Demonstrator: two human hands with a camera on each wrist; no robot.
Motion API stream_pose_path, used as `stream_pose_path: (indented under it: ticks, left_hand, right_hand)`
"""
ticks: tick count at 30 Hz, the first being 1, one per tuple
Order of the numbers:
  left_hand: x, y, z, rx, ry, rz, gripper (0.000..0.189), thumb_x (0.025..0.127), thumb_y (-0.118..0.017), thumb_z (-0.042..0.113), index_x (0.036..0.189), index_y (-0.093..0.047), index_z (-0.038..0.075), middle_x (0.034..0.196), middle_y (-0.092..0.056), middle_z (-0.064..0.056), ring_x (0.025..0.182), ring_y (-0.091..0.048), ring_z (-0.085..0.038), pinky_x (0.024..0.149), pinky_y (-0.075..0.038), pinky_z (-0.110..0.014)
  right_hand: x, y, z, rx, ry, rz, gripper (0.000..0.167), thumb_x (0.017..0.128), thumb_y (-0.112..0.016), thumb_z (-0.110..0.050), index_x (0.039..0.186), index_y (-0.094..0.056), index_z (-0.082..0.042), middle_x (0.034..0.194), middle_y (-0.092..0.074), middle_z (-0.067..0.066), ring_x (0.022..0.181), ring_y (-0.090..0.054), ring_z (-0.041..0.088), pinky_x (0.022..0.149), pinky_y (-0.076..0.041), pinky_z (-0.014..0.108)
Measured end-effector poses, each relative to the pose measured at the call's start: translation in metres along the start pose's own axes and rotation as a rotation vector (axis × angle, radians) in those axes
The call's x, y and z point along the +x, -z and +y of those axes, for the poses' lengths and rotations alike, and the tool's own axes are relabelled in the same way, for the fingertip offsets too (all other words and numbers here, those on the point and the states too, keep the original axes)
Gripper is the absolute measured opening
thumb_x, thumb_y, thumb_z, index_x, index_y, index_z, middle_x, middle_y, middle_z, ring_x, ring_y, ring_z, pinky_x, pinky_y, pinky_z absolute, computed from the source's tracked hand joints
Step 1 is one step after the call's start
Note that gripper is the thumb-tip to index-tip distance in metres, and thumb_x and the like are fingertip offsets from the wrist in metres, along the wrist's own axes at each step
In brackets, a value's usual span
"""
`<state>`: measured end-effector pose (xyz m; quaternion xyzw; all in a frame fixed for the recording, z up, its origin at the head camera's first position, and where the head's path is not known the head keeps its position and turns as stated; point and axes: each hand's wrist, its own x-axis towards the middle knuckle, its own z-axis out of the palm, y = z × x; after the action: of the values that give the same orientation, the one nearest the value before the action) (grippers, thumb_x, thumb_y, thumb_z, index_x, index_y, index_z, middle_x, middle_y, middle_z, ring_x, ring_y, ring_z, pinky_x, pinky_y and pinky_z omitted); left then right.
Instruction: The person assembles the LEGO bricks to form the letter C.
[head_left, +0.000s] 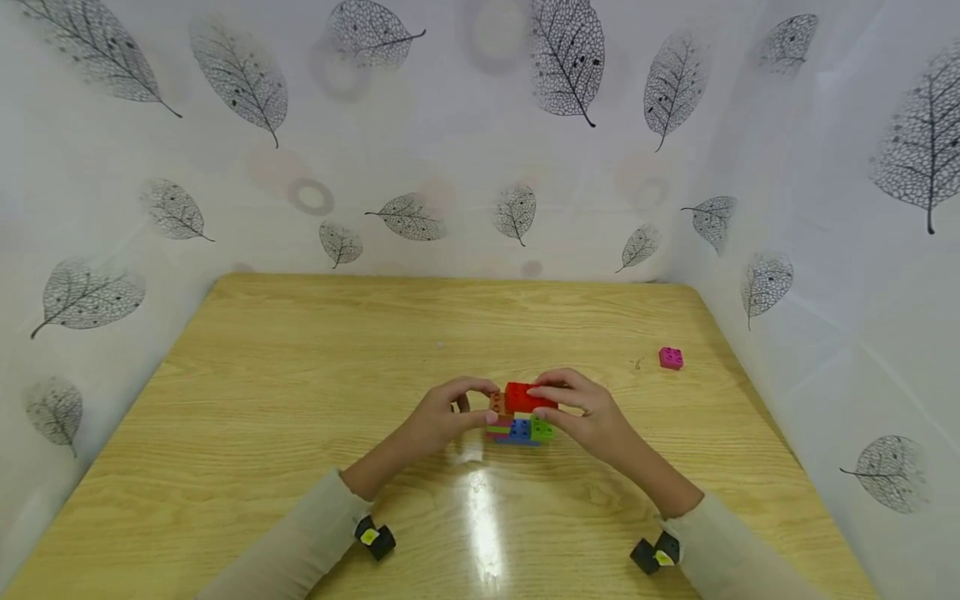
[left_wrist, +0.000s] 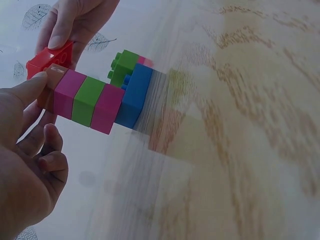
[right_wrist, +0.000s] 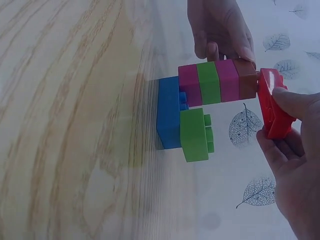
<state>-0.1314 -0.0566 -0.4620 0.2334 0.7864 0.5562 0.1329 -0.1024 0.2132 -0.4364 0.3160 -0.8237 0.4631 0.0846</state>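
Note:
A column of bricks stands on a long blue brick (right_wrist: 168, 112): magenta (right_wrist: 189, 86), lime green (right_wrist: 208, 82), magenta (right_wrist: 229, 80), and brown (right_wrist: 247, 80) on top. Beside the column, a green brick (right_wrist: 194, 135) sits on the blue one's other end. My left hand (head_left: 442, 417) pinches the brown top brick between thumb and fingers. Between the thumb and fingers of my right hand (head_left: 592, 412) is a red brick (right_wrist: 274, 105). It tilts over the brown brick's studs, one end right at them and the other jutting out above the green brick.
A separate magenta brick (head_left: 671, 358) lies toward the back right of the wooden table (head_left: 337, 333). A white curtain (head_left: 450, 150) with a leaf print hangs behind the table and along both sides.

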Motion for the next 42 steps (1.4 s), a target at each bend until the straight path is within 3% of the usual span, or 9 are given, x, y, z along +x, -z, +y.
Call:
stream_pose_path:
  ticks: [13,25,42]
  left_hand:
    - [-0.001,-0.001,-0.001,-0.007,-0.012,-0.001,0.036,0.092,-0.075,0.032,0.127,-0.067,0.023,0.121,-0.066,0.000,0.078,-0.054,-0.021,0.059,-0.046,-0.027]
    - [-0.001,-0.002,-0.001,-0.013,-0.002,0.008,0.036,0.092,-0.075,0.033,0.126,-0.067,0.024,0.119,-0.065,0.001,0.077,-0.054,-0.019,0.057,-0.046,-0.027]
    - [0.000,-0.002,0.001,-0.006,0.001,0.006,0.036,0.092,-0.075,0.032,0.127,-0.068,0.024,0.118,-0.066,0.000,0.077,-0.054,-0.021,0.057,-0.046,-0.027]
  right_hand:
    - [0.004,0.000,0.001,-0.055,0.091,-0.027,0.033,0.085,-0.075,0.005,0.118,-0.074,-0.003,0.121,-0.065,0.011,0.107,-0.063,0.023,0.079,-0.057,0.023]
    - [0.010,0.002,0.003,-0.081,0.281,-0.017,0.037,0.076,-0.079,0.012,0.111,-0.075,0.003,0.116,-0.063,0.019,0.099,-0.064,0.029,0.075,-0.058,0.027]
    - [0.018,0.009,0.003,-0.190,0.357,-0.088,0.041,0.069,-0.084,0.012,0.107,-0.076,0.002,0.113,-0.063,0.021,0.096,-0.063,0.025,0.075,-0.055,0.022]
